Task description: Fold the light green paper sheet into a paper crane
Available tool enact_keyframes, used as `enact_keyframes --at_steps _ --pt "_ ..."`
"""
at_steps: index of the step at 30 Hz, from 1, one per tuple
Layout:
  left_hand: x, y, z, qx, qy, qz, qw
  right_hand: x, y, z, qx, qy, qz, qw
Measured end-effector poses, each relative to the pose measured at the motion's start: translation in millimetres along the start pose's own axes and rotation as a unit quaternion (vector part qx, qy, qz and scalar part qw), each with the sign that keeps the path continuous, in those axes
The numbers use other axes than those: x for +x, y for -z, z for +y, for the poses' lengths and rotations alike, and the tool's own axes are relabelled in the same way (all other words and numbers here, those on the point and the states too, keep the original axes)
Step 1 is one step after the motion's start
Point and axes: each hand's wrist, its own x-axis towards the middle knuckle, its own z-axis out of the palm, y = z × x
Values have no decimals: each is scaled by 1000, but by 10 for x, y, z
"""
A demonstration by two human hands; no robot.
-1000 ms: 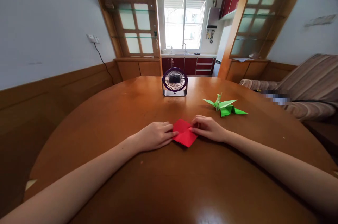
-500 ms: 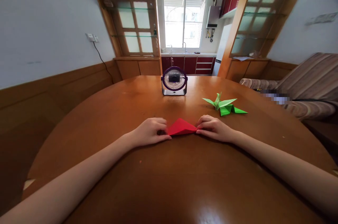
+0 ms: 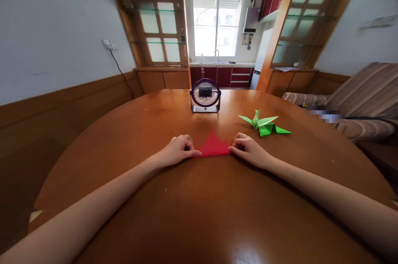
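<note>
paper: red triangle [image 3: 213, 148] lying flat on the table [image 3: 199, 206], right between both hands
left hand [image 3: 177, 151]: fingertips pinned down on the paper's left corner, fingers curled together
right hand [image 3: 248, 150]: same deal, pressing the right corner
crane: green one [image 3: 264, 125], off to the right
fan: small one [image 3: 205, 96] farther back

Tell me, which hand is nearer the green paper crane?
Right. The right hand sits just in front of the green paper crane; the left hand is beyond the red paper.
</note>
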Motion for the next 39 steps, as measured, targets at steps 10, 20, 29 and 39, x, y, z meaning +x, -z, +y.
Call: enact_keyframes --at_steps 10,20,29,39 --pt "14 -14 3 72 32 -1 997 24 -56 43 -44 -40 2 998" --pt "-48 -26 29 106 -96 -15 990 27 -40 -18 -71 -37 -7 997" --pt "23 -280 154 111 -149 36 982 30 -41 -64 -99 -36 -9 994" --pt "103 -420 283 59 -49 134 988 16 -70 -78 -99 17 -1 995"
